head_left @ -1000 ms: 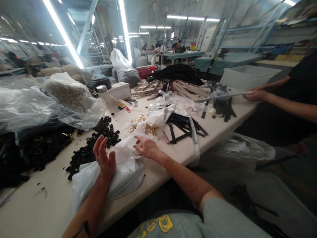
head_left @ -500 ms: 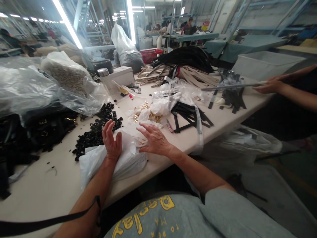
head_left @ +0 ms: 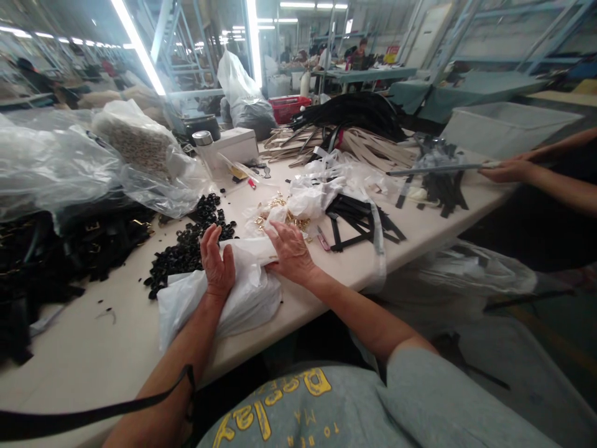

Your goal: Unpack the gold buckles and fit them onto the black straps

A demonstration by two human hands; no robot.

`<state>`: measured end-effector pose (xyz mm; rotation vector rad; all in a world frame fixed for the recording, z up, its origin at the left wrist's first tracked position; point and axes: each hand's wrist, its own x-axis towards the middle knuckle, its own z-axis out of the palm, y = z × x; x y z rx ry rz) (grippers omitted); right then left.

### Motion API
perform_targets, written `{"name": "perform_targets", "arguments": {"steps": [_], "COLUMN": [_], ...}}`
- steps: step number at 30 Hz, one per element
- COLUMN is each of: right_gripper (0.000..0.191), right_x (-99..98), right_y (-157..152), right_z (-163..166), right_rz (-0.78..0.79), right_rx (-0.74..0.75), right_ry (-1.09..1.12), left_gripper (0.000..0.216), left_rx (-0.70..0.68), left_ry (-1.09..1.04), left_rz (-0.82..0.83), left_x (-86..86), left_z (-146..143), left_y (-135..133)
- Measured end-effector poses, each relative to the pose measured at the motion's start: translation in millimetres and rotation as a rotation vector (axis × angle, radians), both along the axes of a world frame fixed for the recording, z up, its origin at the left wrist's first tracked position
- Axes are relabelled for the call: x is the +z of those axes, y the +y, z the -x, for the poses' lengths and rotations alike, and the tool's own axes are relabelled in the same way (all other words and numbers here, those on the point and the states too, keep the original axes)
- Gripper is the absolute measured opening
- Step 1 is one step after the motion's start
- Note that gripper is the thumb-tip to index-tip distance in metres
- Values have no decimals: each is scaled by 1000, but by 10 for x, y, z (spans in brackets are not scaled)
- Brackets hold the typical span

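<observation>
A crumpled white plastic bag (head_left: pixel 249 298) lies on the table in front of me, between my hands. My left hand (head_left: pixel 218 264) is upright at the bag's left side, its thumb apart from its bent fingers, holding nothing visible. My right hand (head_left: pixel 293 255) reaches over the bag's right edge, fingers stretched and apart from the thumb, touching the white plastic. Just beyond lie small gold metal fittings (head_left: pixel 280 202) on clear plastic. A heap of small black rings (head_left: pixel 180 255) sits left of the bag.
Black strips (head_left: pixel 361 221) and a pink-handled tool (head_left: pixel 323 239) lie to the right. Black parts (head_left: pixel 102 239) and clear bags (head_left: pixel 56 168) fill the left side. Long straps (head_left: pixel 349 118) are piled behind. A co-worker's hands (head_left: pixel 508 169) hold a long strip at right.
My right hand has lowered onto the bag's edge, and the plastic there now covers gold pieces that showed before. My left hand stays much the same. The view has shifted slightly.
</observation>
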<state>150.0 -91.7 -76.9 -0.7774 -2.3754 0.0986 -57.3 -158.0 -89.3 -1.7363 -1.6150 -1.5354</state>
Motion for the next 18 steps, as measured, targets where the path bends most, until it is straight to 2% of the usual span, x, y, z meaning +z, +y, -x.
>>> {"name": "perform_targets", "arguments": {"steps": [2, 4, 6, 10, 13, 15, 18], "right_gripper": [52, 37, 47, 91, 111, 113, 94], "right_x": [-14, -45, -84, -93, -6, 72, 169], "right_y": [-29, -57, -68, 23, 187, 292, 363], "right_z": [-13, -37, -59, -61, -10, 39, 109], "right_rz": [-68, -94, -88, -47, 103, 209, 214], "right_rx": [4, 44, 47, -30, -76, -128, -208], "right_ry": [52, 45, 10, -23, -93, -166, -269], "left_gripper": [48, 52, 53, 51, 52, 51, 50], "left_rx": [21, 35, 41, 56, 52, 45, 40], "left_ry": [9, 17, 8, -37, -44, -43, -43], "left_rz": [20, 42, 59, 85, 84, 73, 63], "left_x": [-11, -27, -45, -77, -95, -106, -118], "left_z": [10, 21, 29, 35, 36, 38, 40], "left_y": [11, 22, 32, 43, 49, 55, 63]}}
